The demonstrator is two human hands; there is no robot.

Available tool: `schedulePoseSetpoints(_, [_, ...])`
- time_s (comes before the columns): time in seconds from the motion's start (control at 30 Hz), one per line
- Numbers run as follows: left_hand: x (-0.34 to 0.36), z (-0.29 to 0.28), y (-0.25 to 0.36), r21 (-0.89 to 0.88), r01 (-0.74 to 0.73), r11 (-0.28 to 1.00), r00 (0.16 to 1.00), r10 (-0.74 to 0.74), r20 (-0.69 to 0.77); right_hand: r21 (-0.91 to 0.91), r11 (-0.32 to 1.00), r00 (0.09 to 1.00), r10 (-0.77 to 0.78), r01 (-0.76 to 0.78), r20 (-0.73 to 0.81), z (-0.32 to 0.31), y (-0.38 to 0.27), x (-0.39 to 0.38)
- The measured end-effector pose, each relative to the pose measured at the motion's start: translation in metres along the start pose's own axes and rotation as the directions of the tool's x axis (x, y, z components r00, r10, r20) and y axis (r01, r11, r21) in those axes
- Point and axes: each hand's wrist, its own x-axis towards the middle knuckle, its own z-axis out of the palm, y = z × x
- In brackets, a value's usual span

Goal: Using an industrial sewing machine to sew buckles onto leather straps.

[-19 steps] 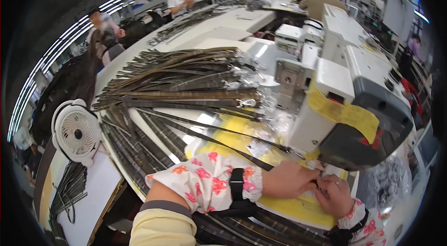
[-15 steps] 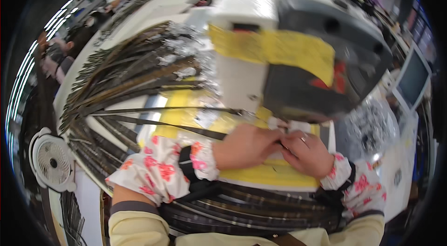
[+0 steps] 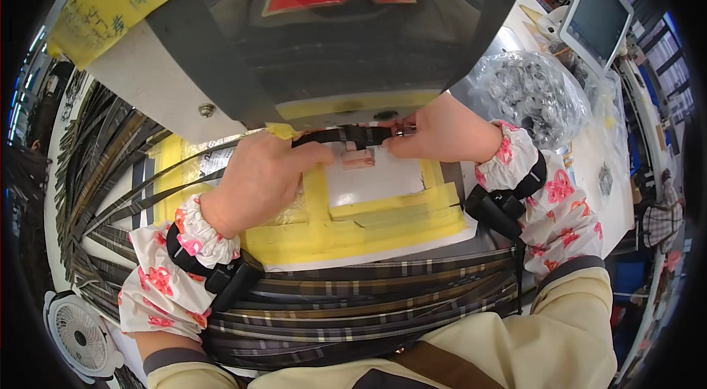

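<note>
Under the front of a grey and white machine head point(image 3: 346, 43) my two hands are apart, with a dark webbing strap point(image 3: 350, 136) running between them. My left hand point(image 3: 258, 175) is closed on the strap, its thumb stretched along the near side. At the right, my right hand point(image 3: 445, 135) pinches the strap's other end, where a small metallic piece shows; its exact shape is hard to make out. Just below the strap, a small pinkish piece point(image 3: 359, 159) lies on the white plate point(image 3: 375, 186) edged with yellow tape. The machine hides what lies behind the strap.
Many dark straps point(image 3: 99, 161) fan out at the left, and striped straps point(image 3: 368, 290) lie across my lap side. At the right stand a clear bag of small metallic parts point(image 3: 526, 98) and a tablet-like screen point(image 3: 598, 17). A white fan point(image 3: 82, 334) sits lower left.
My hands were close together in front of the machine; now they are spread apart with the strap stretched between them. My view has shifted, so the machine head looms larger above.
</note>
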Motion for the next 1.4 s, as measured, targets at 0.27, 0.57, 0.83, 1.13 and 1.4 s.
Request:
schedulePoseSetpoints(0.27, [0.005, -0.002, 0.014, 0.099, 0.074, 0.992, 0.997, -0.077, 0.019, 0.002, 1.0, 0.997, 0.015, -0.015, 0.071, -0.006, -0.003, 0.006])
schedulePoseSetpoints(0.57, [0.01, 0.007, 0.02, 0.209, 0.036, 0.977, 0.999, -0.04, 0.014, 0.029, 0.999, 0.997, -0.021, 0.019, 0.077, -0.003, 0.007, 0.009])
schedulePoseSetpoints(0.83, [0.014, 0.015, 0.029, 0.284, 0.064, 0.957, 0.998, -0.056, -0.035, -0.028, 0.996, 0.995, -0.086, 0.087, 0.052, -0.003, 0.004, -0.001])
schedulePoseSetpoints(1.13, [0.01, 0.014, 0.028, 0.224, 0.101, 0.969, 0.995, -0.1, -0.016, -0.133, 0.973, 0.981, -0.183, 0.19, 0.062, -0.014, 0.003, -0.012])
schedulePoseSetpoints(1.4, [0.011, 0.009, 0.029, 0.164, 0.089, 0.983, 0.996, -0.088, -0.009, -0.082, 0.981, 0.982, -0.167, 0.174, 0.091, -0.011, 0.005, -0.008])
